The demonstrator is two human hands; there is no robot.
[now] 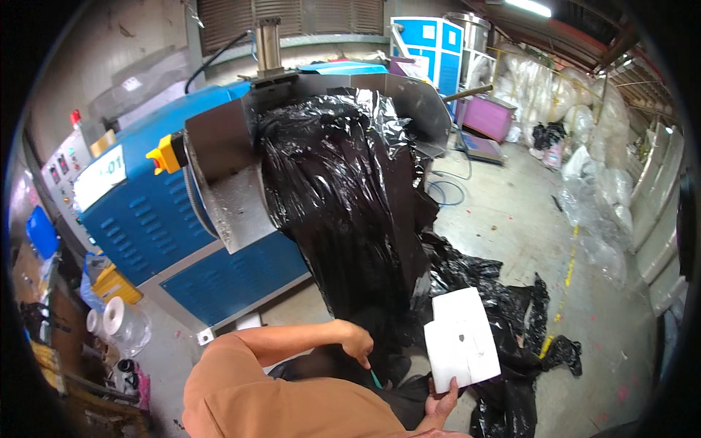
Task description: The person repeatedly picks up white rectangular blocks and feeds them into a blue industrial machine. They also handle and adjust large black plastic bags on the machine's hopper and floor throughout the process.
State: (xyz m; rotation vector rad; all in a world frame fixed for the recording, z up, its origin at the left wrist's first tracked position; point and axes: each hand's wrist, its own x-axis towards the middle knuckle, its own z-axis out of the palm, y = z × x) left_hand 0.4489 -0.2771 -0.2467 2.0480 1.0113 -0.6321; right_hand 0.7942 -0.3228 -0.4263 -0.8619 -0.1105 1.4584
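Note:
My left hand [356, 344] is closed near my lap, in front of the hanging black plastic film [343, 197]. A thin teal-green thing [376, 378] shows just below its fingers; its kind is hard to make out. In my right hand [442, 400] is a flat white sheet [461, 339], held by its lower edge with thumb and fingers. The sheet looks like card or board, with a small dark hole and a slit near its middle. Black film drapes from the metal hopper [237, 208] down to my knees and lies crumpled on the floor behind the sheet.
A blue machine [157, 226] with louvres and a yellow switch box [167, 155] stands at left. Clear film rolls [120, 317] are by the lower left. A purple box [488, 117], a blue hose [445, 193] and piled clear plastic bags [584, 171] lie to the right.

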